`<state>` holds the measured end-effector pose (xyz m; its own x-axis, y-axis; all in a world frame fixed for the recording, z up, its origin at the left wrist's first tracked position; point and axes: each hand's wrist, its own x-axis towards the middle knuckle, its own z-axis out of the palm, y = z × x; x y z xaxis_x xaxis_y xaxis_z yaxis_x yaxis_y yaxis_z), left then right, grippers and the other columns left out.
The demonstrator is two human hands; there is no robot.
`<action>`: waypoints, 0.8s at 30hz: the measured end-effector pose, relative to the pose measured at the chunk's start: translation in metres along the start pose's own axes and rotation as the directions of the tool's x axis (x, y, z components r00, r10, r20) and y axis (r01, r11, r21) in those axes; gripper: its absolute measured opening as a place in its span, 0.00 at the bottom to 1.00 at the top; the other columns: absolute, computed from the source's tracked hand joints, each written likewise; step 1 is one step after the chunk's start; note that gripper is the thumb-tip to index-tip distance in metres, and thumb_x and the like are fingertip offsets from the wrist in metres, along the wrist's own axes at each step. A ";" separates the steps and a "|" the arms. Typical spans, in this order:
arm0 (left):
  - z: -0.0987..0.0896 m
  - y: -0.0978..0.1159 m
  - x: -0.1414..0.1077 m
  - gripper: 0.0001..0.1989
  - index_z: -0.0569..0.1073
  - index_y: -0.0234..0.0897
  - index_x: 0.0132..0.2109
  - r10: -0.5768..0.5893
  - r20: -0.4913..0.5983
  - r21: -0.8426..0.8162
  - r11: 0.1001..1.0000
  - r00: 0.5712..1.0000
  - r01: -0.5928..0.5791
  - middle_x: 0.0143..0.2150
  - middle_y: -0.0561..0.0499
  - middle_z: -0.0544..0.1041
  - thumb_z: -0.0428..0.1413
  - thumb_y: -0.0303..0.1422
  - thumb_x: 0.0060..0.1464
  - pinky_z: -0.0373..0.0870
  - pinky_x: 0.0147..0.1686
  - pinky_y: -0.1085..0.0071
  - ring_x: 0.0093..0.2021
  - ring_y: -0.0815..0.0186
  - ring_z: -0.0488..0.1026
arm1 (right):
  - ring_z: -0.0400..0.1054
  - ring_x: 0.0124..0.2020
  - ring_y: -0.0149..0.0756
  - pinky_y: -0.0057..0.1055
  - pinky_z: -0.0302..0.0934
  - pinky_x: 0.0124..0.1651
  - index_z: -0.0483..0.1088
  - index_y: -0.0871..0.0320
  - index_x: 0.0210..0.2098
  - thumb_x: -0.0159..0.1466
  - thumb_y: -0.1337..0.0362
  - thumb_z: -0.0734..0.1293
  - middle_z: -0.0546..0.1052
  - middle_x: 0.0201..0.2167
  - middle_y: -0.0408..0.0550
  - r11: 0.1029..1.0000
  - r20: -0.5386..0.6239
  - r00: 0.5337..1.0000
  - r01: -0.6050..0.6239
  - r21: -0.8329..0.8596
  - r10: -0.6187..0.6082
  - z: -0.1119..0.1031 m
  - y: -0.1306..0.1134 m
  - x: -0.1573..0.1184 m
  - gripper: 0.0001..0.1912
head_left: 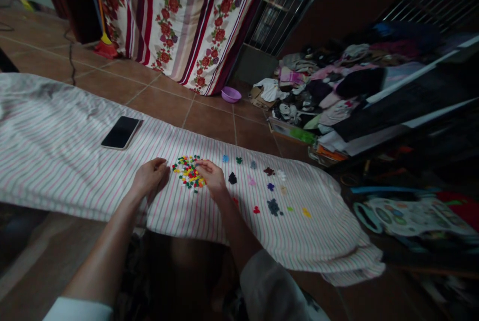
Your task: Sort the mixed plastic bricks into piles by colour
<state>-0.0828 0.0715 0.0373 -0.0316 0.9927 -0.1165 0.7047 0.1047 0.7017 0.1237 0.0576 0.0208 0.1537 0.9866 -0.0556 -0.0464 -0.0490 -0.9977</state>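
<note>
A mixed pile of tiny coloured pieces [189, 177] lies on a striped cloth [179, 216]. Over the pile's right side, my right hand [213, 177] is closed in a pinch; whatever is between its fingertips is too small to make out. My left hand [149, 176] rests on the cloth just left of the pile, fingers curled together, their inside hidden. Small single-colour heaps lie right of my right hand, among them a black heap [232, 178], a light blue heap [225, 158], a dark grey heap [274, 207] and a yellow heap [307, 213].
A phone [121, 132] lies on the cloth to the left. Beyond the cloth's far edge, a purple basin [231, 94] stands on the tiled floor near a floral curtain [168, 27]. Piled clothes [318, 81] and a pale plastic toy [407, 216] are at the right.
</note>
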 end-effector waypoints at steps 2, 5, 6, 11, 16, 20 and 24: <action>0.000 0.000 0.000 0.21 0.75 0.37 0.51 0.005 0.004 0.001 1.000 1.000 -0.005 0.48 0.43 0.79 0.47 0.40 0.57 0.68 0.49 0.66 0.48 0.59 0.76 | 0.73 0.34 0.35 0.31 0.66 0.39 0.76 0.56 0.34 0.47 0.54 0.74 0.79 0.32 0.46 1.000 -0.026 1.000 -0.015 -0.006 0.015 -0.006 0.000 -0.005 0.17; 0.000 -0.001 0.000 0.21 0.75 0.36 0.51 0.011 0.010 0.000 1.000 1.000 -0.011 0.48 0.42 0.79 0.47 0.40 0.57 0.69 0.49 0.65 0.47 0.59 0.76 | 0.72 0.32 0.34 0.29 0.64 0.34 0.76 0.57 0.35 0.47 0.53 0.73 0.79 0.30 0.46 0.999 -0.107 0.994 -0.015 -0.040 0.010 -0.021 0.000 -0.009 0.19; 0.000 -0.001 0.000 0.21 0.75 0.36 0.50 0.015 0.006 0.000 1.000 1.000 -0.015 0.47 0.42 0.79 0.47 0.41 0.57 0.69 0.49 0.65 0.47 0.59 0.76 | 0.71 0.31 0.34 0.29 0.63 0.33 0.75 0.57 0.35 0.47 0.52 0.73 0.78 0.29 0.46 0.998 -0.131 0.991 -0.015 -0.062 0.007 -0.028 0.001 -0.011 0.19; 0.002 -0.003 0.001 0.22 0.75 0.38 0.50 0.014 -0.014 0.025 1.000 1.000 -0.013 0.47 0.44 0.80 0.46 0.42 0.57 0.69 0.48 0.66 0.47 0.59 0.76 | 0.68 0.27 0.33 0.28 0.60 0.29 0.75 0.58 0.35 0.46 0.53 0.73 0.78 0.27 0.47 0.991 -0.210 0.977 -0.050 -0.125 0.022 -0.072 -0.002 -0.021 0.20; 0.000 -0.002 0.000 0.23 0.75 0.37 0.51 0.016 0.004 0.068 0.998 1.000 -0.016 0.49 0.43 0.79 0.45 0.43 0.56 0.68 0.48 0.67 0.49 0.58 0.75 | 0.67 0.27 0.32 0.29 0.59 0.30 0.74 0.60 0.35 0.46 0.55 0.72 0.79 0.29 0.49 0.992 -0.334 0.942 -0.061 -0.107 0.022 -0.113 -0.013 -0.044 0.19; 0.000 -0.002 0.000 0.24 0.75 0.36 0.51 0.014 0.006 0.086 0.996 1.000 -0.014 0.48 0.42 0.79 0.44 0.43 0.56 0.68 0.48 0.65 0.49 0.56 0.75 | 0.64 0.24 0.29 0.29 0.58 0.29 0.74 0.60 0.35 0.45 0.55 0.72 0.78 0.27 0.47 0.987 -0.457 0.889 -0.089 -0.136 0.017 -0.145 -0.013 -0.064 0.20; -0.001 -0.002 0.000 0.22 0.74 0.36 0.50 -0.002 0.011 0.075 0.997 1.000 0.001 0.48 0.42 0.79 0.46 0.42 0.57 0.68 0.47 0.64 0.48 0.56 0.75 | 0.65 0.25 0.32 0.30 0.60 0.30 0.74 0.59 0.34 0.44 0.52 0.72 0.77 0.26 0.46 0.973 -0.583 0.811 -0.088 -0.212 -0.054 -0.180 -0.010 -0.084 0.22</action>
<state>-0.0845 0.0709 0.0366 -0.0252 0.9918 -0.1250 0.7561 0.1007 0.6467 0.2889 -0.0532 0.0289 0.7023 0.7117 -0.0137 0.1502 -0.1670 -0.9744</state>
